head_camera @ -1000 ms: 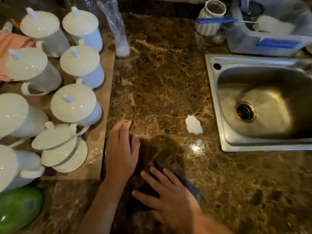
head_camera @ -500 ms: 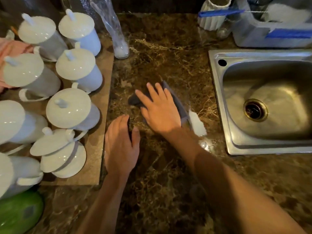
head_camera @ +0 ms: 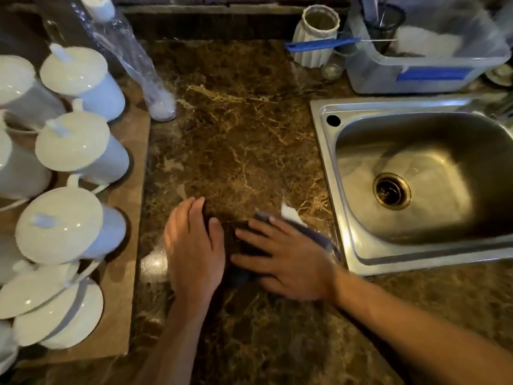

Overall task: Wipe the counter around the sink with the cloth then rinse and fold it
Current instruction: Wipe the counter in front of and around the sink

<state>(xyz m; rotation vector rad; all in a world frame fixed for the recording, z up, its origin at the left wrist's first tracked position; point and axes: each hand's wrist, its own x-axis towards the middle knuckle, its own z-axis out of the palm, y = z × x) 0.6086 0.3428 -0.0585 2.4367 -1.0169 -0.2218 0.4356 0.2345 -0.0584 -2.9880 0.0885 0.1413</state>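
A dim room: warm light glints off the brown marble worktop (head_camera: 244, 129); a dark ledge (head_camera: 208, 23) runs behind.

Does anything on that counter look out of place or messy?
Yes: a small white scrap lies on the dark marble counter, beside the sink, at the edge of the cloth under the right hand. What it is cannot be told.

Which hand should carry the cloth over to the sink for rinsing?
Probably the right hand: it already presses flat on the cloth, close beside the sink. The left hand lies on bare counter, farther away.
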